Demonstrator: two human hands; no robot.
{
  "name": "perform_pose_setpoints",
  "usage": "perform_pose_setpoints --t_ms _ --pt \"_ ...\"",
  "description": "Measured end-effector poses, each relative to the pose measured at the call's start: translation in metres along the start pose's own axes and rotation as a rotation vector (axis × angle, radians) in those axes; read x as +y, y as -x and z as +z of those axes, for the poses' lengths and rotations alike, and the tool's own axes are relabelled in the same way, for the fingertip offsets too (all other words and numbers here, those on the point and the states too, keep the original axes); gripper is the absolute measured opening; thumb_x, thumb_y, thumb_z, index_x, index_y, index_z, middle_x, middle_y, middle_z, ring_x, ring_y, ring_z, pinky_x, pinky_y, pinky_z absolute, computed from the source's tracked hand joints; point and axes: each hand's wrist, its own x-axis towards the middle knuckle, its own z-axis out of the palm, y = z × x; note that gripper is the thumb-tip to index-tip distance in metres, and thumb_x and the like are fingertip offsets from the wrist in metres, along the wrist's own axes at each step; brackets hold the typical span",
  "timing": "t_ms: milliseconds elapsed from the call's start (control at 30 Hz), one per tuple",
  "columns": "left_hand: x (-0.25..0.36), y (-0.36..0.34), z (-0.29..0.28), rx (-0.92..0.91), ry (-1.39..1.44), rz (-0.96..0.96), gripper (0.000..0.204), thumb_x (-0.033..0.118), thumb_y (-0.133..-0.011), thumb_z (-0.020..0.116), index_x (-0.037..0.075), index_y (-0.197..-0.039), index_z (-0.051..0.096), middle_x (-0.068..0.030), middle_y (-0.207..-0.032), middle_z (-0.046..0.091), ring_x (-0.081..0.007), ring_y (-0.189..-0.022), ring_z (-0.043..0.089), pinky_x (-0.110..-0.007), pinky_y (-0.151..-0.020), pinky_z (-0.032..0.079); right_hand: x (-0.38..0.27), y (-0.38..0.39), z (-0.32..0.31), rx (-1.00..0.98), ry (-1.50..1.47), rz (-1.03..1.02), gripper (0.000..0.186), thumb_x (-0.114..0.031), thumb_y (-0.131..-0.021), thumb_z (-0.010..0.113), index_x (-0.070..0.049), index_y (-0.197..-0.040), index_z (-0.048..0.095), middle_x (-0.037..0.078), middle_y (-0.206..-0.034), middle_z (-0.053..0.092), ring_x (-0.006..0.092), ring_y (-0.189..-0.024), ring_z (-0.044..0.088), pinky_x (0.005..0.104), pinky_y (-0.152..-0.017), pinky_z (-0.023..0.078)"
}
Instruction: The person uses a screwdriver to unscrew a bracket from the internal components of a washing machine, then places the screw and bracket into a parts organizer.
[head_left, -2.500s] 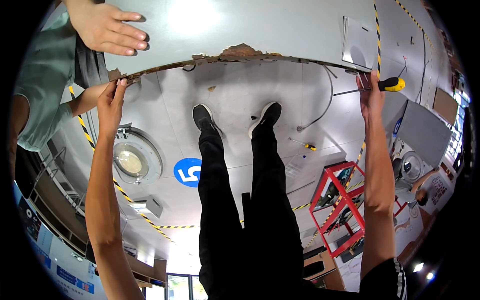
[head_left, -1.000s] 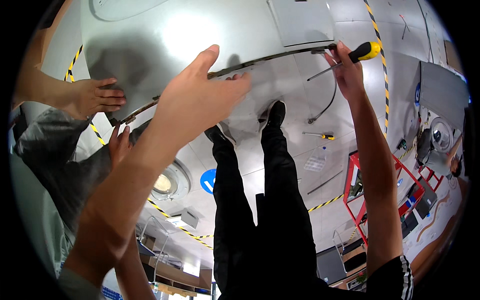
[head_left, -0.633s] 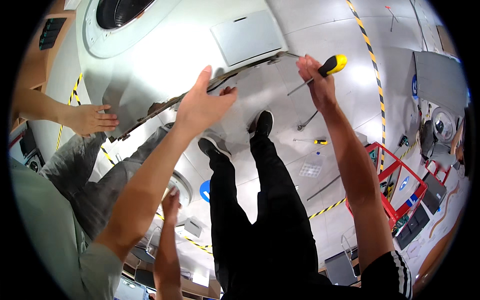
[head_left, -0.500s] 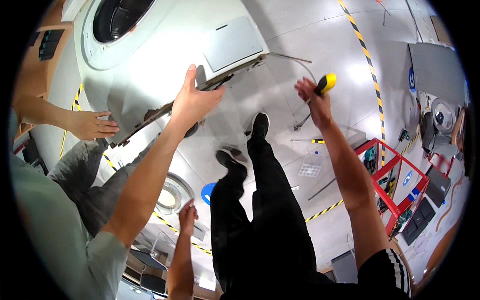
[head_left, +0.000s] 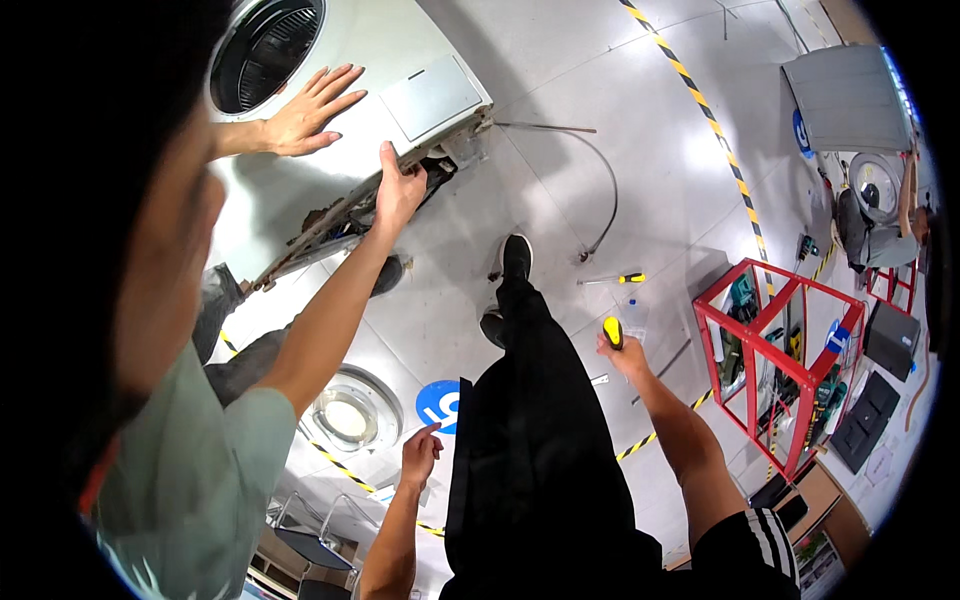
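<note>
My right hand (head_left: 626, 358) is closed around a screwdriver (head_left: 613, 331) with a yellow and black handle, out over the floor to the right of my legs. Its shaft is hidden. Low on the left, my left hand (head_left: 421, 457) holds nothing; its index finger points out and the others are loosely bent. A white front-loading washing machine (head_left: 345, 140) leans at the upper left, its round door opening bare. A co-worker in a grey-green shirt lays one hand (head_left: 305, 115) flat on its front panel and grips its lower edge with the other hand (head_left: 400, 192).
A second screwdriver (head_left: 628, 279) lies on the floor near a clear compartment box (head_left: 632, 318). A thin hose (head_left: 612, 200) curves beyond it. To the right stands a red-framed tool cart (head_left: 755, 345). A round washer door (head_left: 352, 415) lies by a blue floor sticker (head_left: 437, 405).
My right hand has lowered toward me with the screwdriver. My left hand has shifted slightly right. The co-worker has leaned in and moved one hand from the machine's edge onto its front.
</note>
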Motion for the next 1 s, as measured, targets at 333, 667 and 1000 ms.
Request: perform_pose_setpoints --t_ms 333,667,1000 --pt "-0.073 0.045 0.000 0.051 -0.028 -0.145 0.036 0.002 -0.084 0.039 -0.001 -0.115 0.058 -0.0047 -0.069 0.060 -0.0073 -0.056 0.050 -0.020 -0.054 0.042 0.056 0.038 -0.005 -0.041 -0.157 0.104 0.023 -0.008 -0.084 0.063 0.004 -0.104 0.061 0.007 -0.085 0.064 0.0177 -0.078 0.066 0.0250 -0.070 0.051" --pt "-0.032 0.047 0.057 0.067 -0.040 -0.120 0.037 0.000 -0.082 0.040 -0.001 -0.114 0.059 -0.0044 -0.070 0.058 -0.0084 -0.058 0.049 -0.021 -0.055 0.042 0.006 0.022 -0.023 -0.085 -0.169 0.090 0.025 -0.015 -0.080 0.068 0.002 -0.099 0.066 0.006 -0.083 0.067 0.0136 -0.077 0.066 0.0250 -0.070 0.049" --pt "-0.011 0.051 0.085 0.058 -0.010 -0.075 0.039 -0.004 -0.080 0.040 0.000 -0.115 0.058 -0.0062 -0.075 0.060 -0.0087 -0.059 0.050 -0.021 -0.056 0.042 0.023 0.007 -0.046 -0.145 -0.126 0.127 0.029 -0.017 -0.085 0.064 0.000 -0.107 0.061 0.006 -0.095 0.064 0.0163 -0.086 0.065 0.0247 -0.073 0.050"
